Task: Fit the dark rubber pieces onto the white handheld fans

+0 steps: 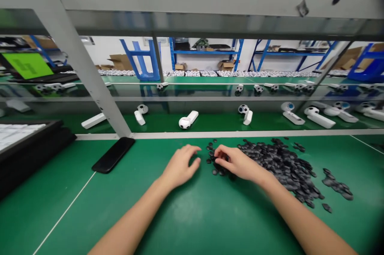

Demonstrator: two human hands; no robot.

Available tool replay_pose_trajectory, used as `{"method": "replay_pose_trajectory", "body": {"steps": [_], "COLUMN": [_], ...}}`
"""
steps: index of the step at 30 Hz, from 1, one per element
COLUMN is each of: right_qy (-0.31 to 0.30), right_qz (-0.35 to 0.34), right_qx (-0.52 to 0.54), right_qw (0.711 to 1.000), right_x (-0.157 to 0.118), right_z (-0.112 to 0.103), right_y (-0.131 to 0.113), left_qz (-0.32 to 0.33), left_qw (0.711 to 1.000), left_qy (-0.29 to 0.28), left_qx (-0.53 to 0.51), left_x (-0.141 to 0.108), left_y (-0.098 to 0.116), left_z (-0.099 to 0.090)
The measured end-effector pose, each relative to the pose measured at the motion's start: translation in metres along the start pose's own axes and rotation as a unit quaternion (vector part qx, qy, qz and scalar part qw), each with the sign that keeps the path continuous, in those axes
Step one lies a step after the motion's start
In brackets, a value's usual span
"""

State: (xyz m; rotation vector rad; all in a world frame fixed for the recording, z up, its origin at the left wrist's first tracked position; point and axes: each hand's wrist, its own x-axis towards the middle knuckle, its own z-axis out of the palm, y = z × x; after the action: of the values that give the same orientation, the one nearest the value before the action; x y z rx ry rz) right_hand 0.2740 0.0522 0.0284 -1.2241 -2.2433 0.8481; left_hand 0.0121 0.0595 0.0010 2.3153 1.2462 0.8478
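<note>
Small black disc-like pieces point(279, 163) lie in a broad heap on the green tabletop, with a smaller cluster point(216, 170) to its left. My right hand point(235, 162) is over that cluster, its fingers curled toward the thumb in a pinch. Whatever the fingertips hold, if anything, is hidden among the dark pieces. To the left, my left hand point(181, 165) rests low over the green surface. Its thumb and fingers are apart, with nothing between them, and point toward the cluster.
A black phone point(113, 155) lies at left, near a dark tray point(33, 155) with white items. Beyond the pale rail point(180, 134), white devices with football-patterned balls point(188, 120) stand in a row. A slanted metal post point(90, 71) rises left; a beam point(192, 3) crosses overhead.
</note>
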Motion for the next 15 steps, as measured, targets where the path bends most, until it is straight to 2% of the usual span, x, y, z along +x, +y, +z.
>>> {"method": "replay_pose_trajectory", "body": {"steps": [3,7,12,15], "right_qy": [0.010,0.029,0.053,0.103], "right_qz": [-0.040,-0.035,0.003,0.000], "right_qx": [0.020,0.024,0.015,0.019], "right_qw": [0.999,0.999,0.998,0.994], "right_x": [0.000,0.001,0.003,0.005], "right_z": [0.017,0.035,0.047,0.059], "right_y": [-0.014,-0.017,0.012,0.031], "left_qz": [0.050,0.048,0.029,0.047], "left_qw": [0.997,0.997,0.998,0.997], "left_qy": [-0.052,-0.061,-0.050,-0.057], "left_qx": [-0.018,0.003,0.026,0.012], "left_x": [-0.006,-0.010,-0.010,-0.010], "left_y": [0.025,0.028,0.014,0.009], "left_z": [0.012,0.012,0.006,0.010]}}
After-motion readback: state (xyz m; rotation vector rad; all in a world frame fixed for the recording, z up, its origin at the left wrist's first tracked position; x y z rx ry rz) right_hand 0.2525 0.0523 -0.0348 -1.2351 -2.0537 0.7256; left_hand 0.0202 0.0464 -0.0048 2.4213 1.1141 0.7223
